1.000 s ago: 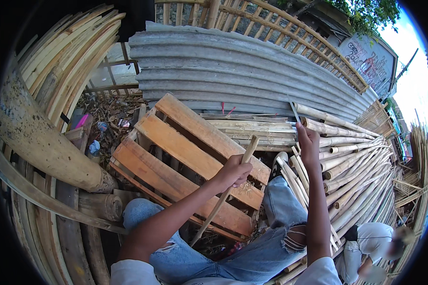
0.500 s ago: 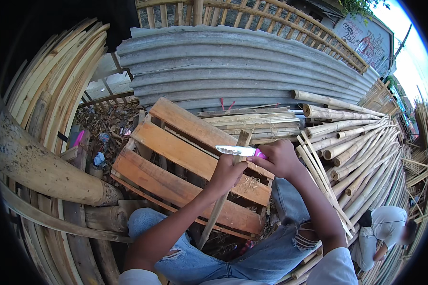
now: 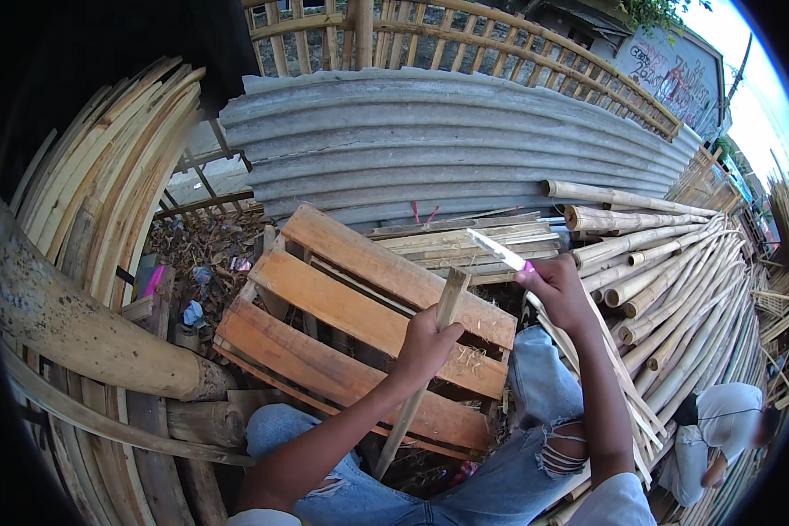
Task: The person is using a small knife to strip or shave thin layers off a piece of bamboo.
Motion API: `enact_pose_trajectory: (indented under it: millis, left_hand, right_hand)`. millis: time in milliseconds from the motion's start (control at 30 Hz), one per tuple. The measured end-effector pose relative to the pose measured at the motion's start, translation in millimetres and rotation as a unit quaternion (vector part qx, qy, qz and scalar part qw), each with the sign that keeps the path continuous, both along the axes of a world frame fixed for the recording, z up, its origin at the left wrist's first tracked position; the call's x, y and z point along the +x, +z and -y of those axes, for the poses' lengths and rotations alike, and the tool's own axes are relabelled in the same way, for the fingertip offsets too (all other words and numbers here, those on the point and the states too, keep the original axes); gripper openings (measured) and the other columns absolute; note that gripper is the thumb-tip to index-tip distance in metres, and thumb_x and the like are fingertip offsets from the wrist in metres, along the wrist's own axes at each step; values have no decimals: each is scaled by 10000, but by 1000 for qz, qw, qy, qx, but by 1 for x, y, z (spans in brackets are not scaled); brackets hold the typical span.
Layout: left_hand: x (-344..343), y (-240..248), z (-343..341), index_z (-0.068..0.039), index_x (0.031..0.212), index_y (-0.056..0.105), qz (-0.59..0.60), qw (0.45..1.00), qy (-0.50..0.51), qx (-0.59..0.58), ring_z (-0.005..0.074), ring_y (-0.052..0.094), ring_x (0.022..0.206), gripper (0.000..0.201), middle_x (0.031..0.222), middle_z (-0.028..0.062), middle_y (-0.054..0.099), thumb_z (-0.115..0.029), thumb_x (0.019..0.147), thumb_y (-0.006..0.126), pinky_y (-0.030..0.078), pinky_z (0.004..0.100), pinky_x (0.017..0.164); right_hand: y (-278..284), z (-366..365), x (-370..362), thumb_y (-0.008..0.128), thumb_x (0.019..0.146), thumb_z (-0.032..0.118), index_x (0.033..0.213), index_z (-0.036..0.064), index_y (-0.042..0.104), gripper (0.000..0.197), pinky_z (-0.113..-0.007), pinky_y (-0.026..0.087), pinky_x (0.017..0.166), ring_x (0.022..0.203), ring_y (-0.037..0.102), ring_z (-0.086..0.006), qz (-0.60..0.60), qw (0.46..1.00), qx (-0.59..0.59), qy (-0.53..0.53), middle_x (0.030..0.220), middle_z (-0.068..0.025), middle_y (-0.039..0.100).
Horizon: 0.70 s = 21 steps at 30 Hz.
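My left hand (image 3: pixel 427 344) is wrapped round a bamboo strip (image 3: pixel 400 431) near its upper end. The strip slants up from between my knees, and its upper end sticks out above my fist. In my right hand (image 3: pixel 552 287) is a knife (image 3: pixel 498 249) with a pink handle, mostly covered by my fingers. Its pale blade points up and left, above the strip's end and apart from it. Below both hands lies a slatted wooden pallet (image 3: pixel 324 296) of orange-brown boards, with thin shavings (image 3: pixel 469 359) on its right part.
Bamboo poles (image 3: pixel 657 272) are heaped at the right, where another person (image 3: pixel 719 430) bends over. Split strips (image 3: pixel 465 237) lie behind the pallet, before a corrugated sheet (image 3: pixel 447 131). A thick bamboo trunk (image 3: pixel 96 320) and upright strips (image 3: pixel 105 167) stand at the left, near dry leaves (image 3: pixel 193 245).
The knife has lifted off the strip and moved up and right with my right hand, its blade now tilted upward. My left hand still grips the strip, slightly lower and farther right.
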<state>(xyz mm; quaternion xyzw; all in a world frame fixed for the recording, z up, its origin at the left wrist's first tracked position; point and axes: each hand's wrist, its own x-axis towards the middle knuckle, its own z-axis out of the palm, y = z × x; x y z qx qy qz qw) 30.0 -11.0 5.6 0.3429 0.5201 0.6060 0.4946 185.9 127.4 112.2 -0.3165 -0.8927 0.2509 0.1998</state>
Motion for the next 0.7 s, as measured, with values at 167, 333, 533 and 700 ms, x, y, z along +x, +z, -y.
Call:
enact_pose_trajectory:
  millis: [167, 333, 533, 700]
  left_hand:
    - [-3, 2, 4, 33, 923, 578, -44, 999, 32, 3, 91, 494, 508, 169, 593, 33, 525, -98, 816, 570, 399, 283, 475]
    - [-2, -7, 0, 52, 962, 577, -98, 993, 55, 20, 138, 520, 572, 214, 649, 88, 556, -97, 808, 572, 432, 327, 542]
    - [-12, 1, -9, 31, 962, 580, -46, 998, 49, -6, 100, 455, 481, 181, 592, 41, 515, -61, 808, 554, 380, 286, 458]
    - [-21, 10, -6, -92, 712, 378, 113, 993, -38, -14, 28, 315, 377, 189, 508, -52, 354, -44, 839, 509, 242, 217, 324]
  right_hand:
    - [-21, 16, -17, 597, 840, 505, 591, 42, 566, 527, -400, 391, 471, 456, 511, -327, 93, 979, 127, 127, 461, -124, 475]
    - [-31, 21, -24, 587, 835, 532, 607, 64, 594, 521, -403, 406, 473, 455, 525, -327, 85, 973, 153, 149, 448, -107, 486]
    - [-38, 21, -35, 579, 810, 589, 590, 107, 573, 530, -383, 372, 415, 396, 507, -272, 123, 959, 255, 31, 422, -70, 459]
    - [-54, 2, -38, 486, 860, 622, 595, 104, 589, 590, -397, 403, 449, 454, 556, -290, 91, 938, 332, 41, 461, -94, 507]
